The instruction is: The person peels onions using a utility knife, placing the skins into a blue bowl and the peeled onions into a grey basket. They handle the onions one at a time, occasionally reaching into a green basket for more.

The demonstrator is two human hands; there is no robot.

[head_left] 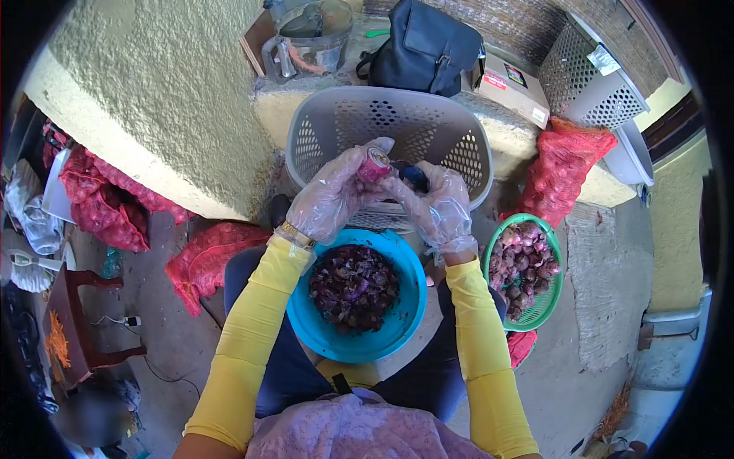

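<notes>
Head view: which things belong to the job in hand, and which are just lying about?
Likely in the job: onion in left hand; dark item in right hand; blue basin of skins; green basket of onions; grey crate, perhaps.

Seemingly just lying about: backpack; cardboard box; plug.

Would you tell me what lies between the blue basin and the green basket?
The person's left leg, with the left arm above it, as the head view shows.
</notes>
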